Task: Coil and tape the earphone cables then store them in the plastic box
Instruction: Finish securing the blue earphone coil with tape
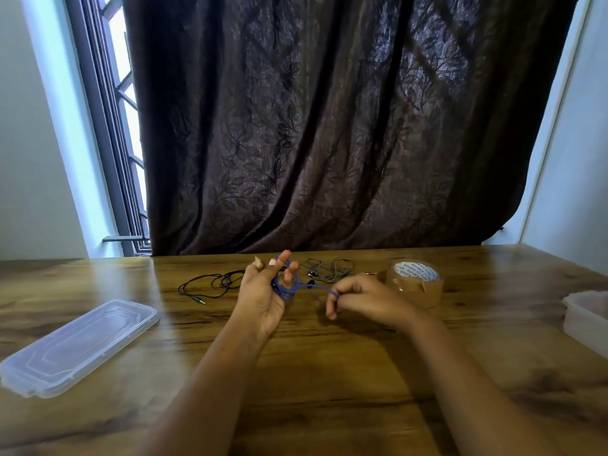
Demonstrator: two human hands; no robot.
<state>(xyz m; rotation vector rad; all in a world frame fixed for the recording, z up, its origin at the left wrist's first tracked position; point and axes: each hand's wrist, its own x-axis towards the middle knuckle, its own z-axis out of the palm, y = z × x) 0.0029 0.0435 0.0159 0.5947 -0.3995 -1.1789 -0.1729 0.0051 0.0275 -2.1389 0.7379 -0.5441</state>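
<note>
Lid: it lies flat at the left of the table, well apart from both hands, and we leave it alone.
Black earphones: they lie loose on the wood behind and left of our left hand, not yet coiled.
Left hand: we hold it up, palm towards us, fingers spread and mostly straight, so it serves as the spool. The thumb stands apart from the loops.
Blue cable: this is the earphone cable in work. Its loops sit round the fingers of our left hand, and a short free run leads off to the right, about level, into our right hand.
Grey earphones: a loose tangle on the table behind the gap between our hands.
Right hand: our fingers are curled in and pinch the free run just right of the coil. This hand is the nearer one to the loose end.
Key relation: the free run lies right of the spool fingers, so we judge the next wrap has to travel from right to left, over the raised fingers.
Tape roll: it stands just behind our right hand, the closer hand for it.
Plastic box: it sits at the far right edge, only partly in view.
</note>
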